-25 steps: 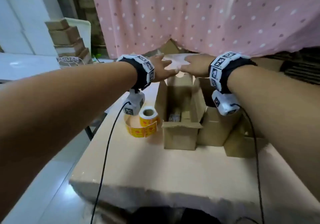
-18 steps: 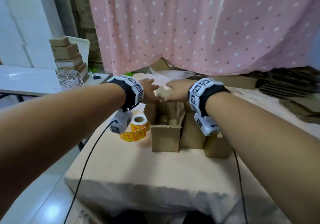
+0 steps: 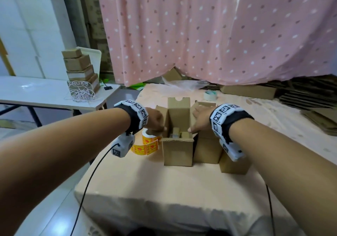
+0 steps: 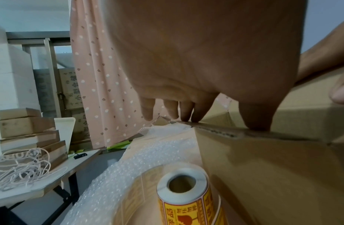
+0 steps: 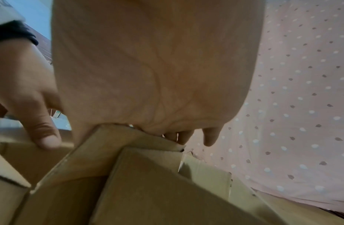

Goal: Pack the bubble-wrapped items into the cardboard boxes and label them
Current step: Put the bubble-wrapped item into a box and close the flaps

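An open cardboard box (image 3: 177, 151) stands in the middle of the cloth-covered table (image 3: 164, 181), its back flap upright. Wrapped items (image 3: 177, 135) lie deep inside; I cannot make out their wrapping. My left hand (image 3: 156, 119) touches the box's left side flap. In the left wrist view its fingertips (image 4: 186, 115) and thumb rest along that flap's top edge. My right hand (image 3: 200, 119) lies over the right side flap (image 5: 119, 144), fingers fairly straight, thumb tip at the box's inner rim. A roll of yellow-and-red labels (image 3: 148, 143) stands left of the box.
Two more cardboard boxes (image 3: 207, 150) (image 3: 233, 164) stand close on the right. Bubble wrap (image 4: 148, 155) lies behind the label roll. A tape roll (image 3: 210, 95) and clear plastic (image 3: 186, 84) sit at the back. Flat cardboard (image 3: 319, 113) is stacked at the right, and a white side table (image 3: 36, 91) stands left.
Both hands drew back from beyond the box and came down onto its two side flaps. The view has pulled back and risen.
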{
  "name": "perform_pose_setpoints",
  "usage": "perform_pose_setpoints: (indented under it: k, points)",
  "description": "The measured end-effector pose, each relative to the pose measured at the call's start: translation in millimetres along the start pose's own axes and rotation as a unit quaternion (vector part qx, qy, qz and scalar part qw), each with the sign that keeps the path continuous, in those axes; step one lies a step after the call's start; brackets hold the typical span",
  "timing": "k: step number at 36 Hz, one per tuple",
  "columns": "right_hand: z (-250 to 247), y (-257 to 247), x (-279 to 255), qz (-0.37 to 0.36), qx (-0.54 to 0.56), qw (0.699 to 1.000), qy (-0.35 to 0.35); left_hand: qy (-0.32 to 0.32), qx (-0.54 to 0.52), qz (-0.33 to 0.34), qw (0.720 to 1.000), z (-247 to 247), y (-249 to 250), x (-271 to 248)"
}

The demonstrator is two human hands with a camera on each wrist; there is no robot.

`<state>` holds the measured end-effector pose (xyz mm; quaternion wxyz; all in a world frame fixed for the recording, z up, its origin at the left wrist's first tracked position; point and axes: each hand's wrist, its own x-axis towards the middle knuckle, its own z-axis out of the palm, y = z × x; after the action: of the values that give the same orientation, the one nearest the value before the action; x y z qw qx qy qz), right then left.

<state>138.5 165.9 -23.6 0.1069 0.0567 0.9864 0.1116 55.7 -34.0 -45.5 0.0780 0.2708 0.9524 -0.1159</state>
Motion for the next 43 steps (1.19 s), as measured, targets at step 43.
perform_pose_setpoints:
  k: [43]
  points:
    - [-15, -101, 38, -0.077, 0.152, 0.985, -0.004, 0.002, 0.033, -0.066, 0.997, 67, -87, 48]
